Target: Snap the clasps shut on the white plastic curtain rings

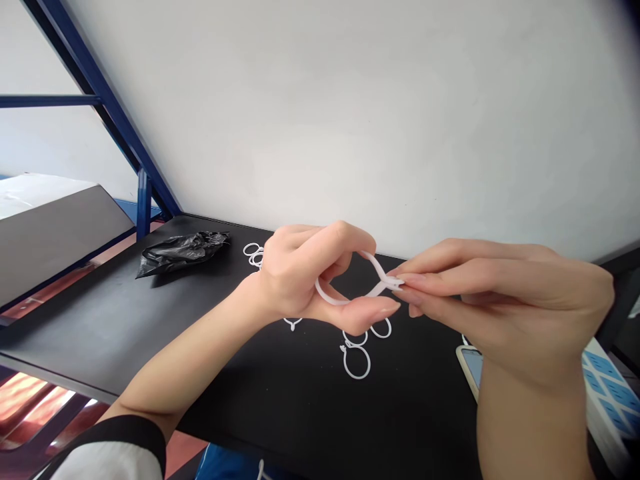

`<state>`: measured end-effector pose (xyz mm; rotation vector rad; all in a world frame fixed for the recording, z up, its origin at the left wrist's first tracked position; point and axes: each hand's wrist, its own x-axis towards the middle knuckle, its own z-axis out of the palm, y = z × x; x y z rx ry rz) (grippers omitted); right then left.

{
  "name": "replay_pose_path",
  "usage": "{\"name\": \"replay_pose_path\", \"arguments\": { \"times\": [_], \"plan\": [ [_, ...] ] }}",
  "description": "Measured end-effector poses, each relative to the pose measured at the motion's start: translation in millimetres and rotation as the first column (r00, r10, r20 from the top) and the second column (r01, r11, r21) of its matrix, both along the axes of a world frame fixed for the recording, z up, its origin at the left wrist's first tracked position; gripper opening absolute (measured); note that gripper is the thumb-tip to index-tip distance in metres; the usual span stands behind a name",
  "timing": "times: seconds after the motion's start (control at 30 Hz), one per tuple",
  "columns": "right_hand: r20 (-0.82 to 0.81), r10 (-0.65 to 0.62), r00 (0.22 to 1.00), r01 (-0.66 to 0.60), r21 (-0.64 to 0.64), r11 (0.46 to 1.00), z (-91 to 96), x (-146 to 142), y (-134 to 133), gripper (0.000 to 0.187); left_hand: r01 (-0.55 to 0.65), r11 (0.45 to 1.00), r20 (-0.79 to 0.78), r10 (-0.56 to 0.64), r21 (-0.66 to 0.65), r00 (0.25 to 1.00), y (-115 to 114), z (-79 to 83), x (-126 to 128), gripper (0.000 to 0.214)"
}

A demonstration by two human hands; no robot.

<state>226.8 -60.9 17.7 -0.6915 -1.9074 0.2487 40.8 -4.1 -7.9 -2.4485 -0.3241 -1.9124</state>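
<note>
Above the black table, a white plastic ring (379, 269) is held between my two hands, its two ends meeting at the right. My left hand (313, 270) curls around it, with the index finger on its upper side and the thumb near its lower side. Fingertips of my right hand (480, 287) pinch the ring where its ends come together; they partly hide that spot. Below lie several more white rings (357, 379), some overlapping, and others (252, 250) show behind my left hand.
A crumpled black plastic bag (183, 255) lies at the left of the black table (300, 413). On the right are a phone (469, 373), partly behind my right wrist, and a white power strip (607, 387). A pale wall (360, 120) stands behind, with a blue metal frame (95, 80) at left.
</note>
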Motion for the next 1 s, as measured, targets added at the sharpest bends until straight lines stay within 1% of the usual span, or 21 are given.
{"name": "replay_pose_path", "arguments": {
  "times": [0.07,0.23,0.33,0.43,0.53,0.9,1.0],
  "plan": [
    [0.008,-0.004,1.000,0.004,0.003,1.000,0.9,0.0,-0.6,0.023,-0.006,1.000,0.001,0.006,0.000,1.000,0.9,-0.1,0.3,0.027],
    [0.026,0.000,1.000,0.000,0.015,1.000,2.5,0.1,-1.8,0.021,0.029,0.997,0.032,-0.031,0.068,0.999,3.9,-0.4,2.1,0.026],
    [0.032,-0.004,0.999,0.004,0.020,1.000,3.1,-0.5,-1.8,0.020,0.011,0.998,0.036,-0.013,0.062,0.999,4.2,-0.9,2.8,0.028],
    [0.029,0.017,0.999,-0.018,0.047,0.999,4.2,-1.7,-1.5,0.018,-0.005,0.997,0.046,0.001,0.082,0.999,4.2,-1.2,3.2,0.028],
    [0.032,0.030,0.999,-0.032,0.050,0.998,4.9,-2.8,-1.3,0.018,-0.019,0.996,0.043,0.015,0.083,0.999,4.6,-1.4,3.8,0.028],
    [0.026,0.010,1.000,-0.011,0.040,0.999,2.4,-2.8,-2.3,0.021,-0.001,0.998,0.049,-0.002,0.058,0.999,3.2,-0.6,5.1,0.025],
    [0.013,0.004,1.000,-0.005,0.062,0.998,-0.6,-2.7,-0.5,0.020,-0.013,0.999,0.047,0.011,0.045,0.999,4.4,0.2,4.8,0.029]
  ]
}}
